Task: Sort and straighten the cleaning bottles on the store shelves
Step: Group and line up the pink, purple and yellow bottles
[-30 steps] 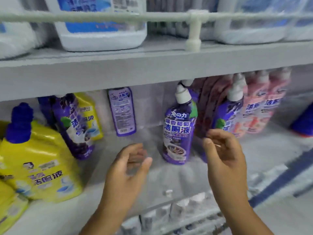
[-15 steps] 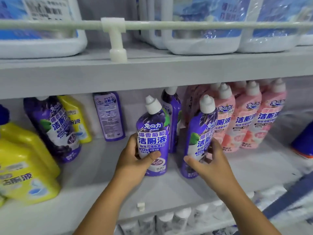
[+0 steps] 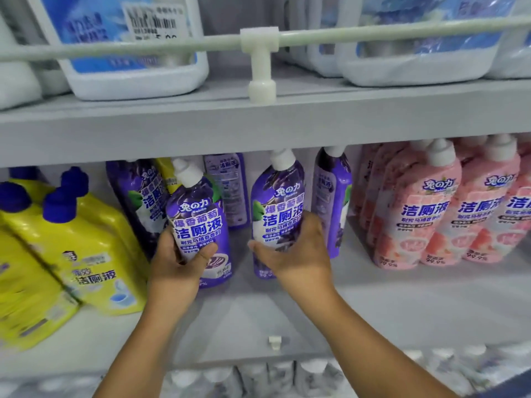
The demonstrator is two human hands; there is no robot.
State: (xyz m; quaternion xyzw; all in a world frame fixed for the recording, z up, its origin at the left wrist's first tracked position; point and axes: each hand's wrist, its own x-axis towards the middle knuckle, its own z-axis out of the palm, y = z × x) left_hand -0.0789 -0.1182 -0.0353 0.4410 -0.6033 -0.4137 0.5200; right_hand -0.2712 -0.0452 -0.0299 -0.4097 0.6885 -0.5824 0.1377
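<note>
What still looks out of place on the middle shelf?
One purple bottle at the back shows its printed back label instead of its front, and a yellow bottle sits wedged among the purple ones. The left hand and right hand each grip a tilted purple bottle.

Printed on purple bottle (image 3: 201, 225): "兔の力 Rabito", "爆香葡萄", "洁厕液". On pink bottle (image 3: 422, 214): "兔の力", "洁厕液", "99.9%". On yellow bottle (image 3: 94, 254): "洁厕液".

The grey middle shelf (image 3: 402, 297) bears yellow bottles (image 3: 86, 239) at left, purple bottles (image 3: 330, 196) in the centre and pink bottles (image 3: 416, 214) at right. The upper shelf (image 3: 373, 116) carries white jugs (image 3: 129, 53).
</note>
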